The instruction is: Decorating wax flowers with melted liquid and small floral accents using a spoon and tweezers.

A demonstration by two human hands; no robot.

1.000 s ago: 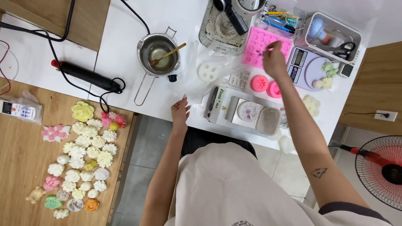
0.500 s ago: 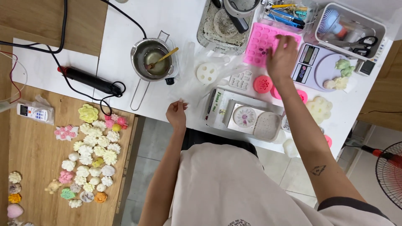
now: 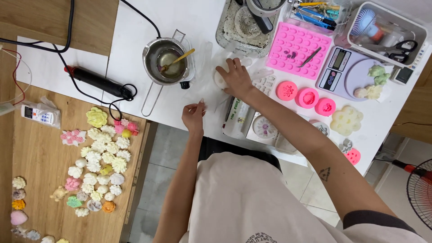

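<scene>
The right hand [image 3: 235,77] has moved left since a moment ago, away from the big pink mold tray [image 3: 294,49], and now lies on a round white mold [image 3: 219,80] on the white table [image 3: 135,40]. Its fingers are spread flat over the mold, not gripping it. The left hand [image 3: 193,115] has come closer to the table's near edge and pinches a thin clear plastic sheet [image 3: 204,67] between thumb and fingers. Just left of the white mold stands a metal pot [image 3: 167,63] with a wooden stick in it. On the wooden board [image 3: 40,153] to the left lie many small wax flowers [image 3: 101,155]. Three small round pink molds [image 3: 307,96] sit near the kitchen scale [image 3: 345,72].
</scene>
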